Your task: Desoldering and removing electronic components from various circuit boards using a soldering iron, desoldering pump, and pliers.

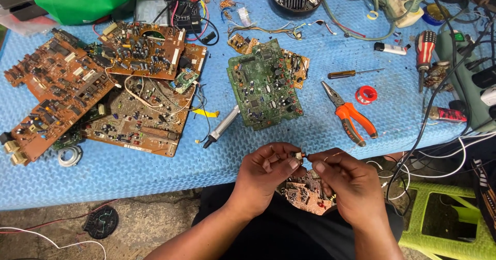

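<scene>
A small pale electronic component (295,156) is pinched in the left hand (266,169) grip at six o'clock off the blue foam tabletop (155,172), while a thin wire (330,155) lying three-to-nine o'clock is clamped by the right hand (346,180) fingertips.

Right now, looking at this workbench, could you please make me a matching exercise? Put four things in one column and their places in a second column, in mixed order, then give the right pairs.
Things:
1. green circuit board
2. pliers with orange handles
3. small part
4. stack of brown circuit boards

Places:
A. on the left side of the blue mat
B. pinched between the left hand and the right hand
C. in the middle of the mat
D. on the mat, right of the green board

Pairs: 1-C, 2-D, 3-B, 4-A
</scene>
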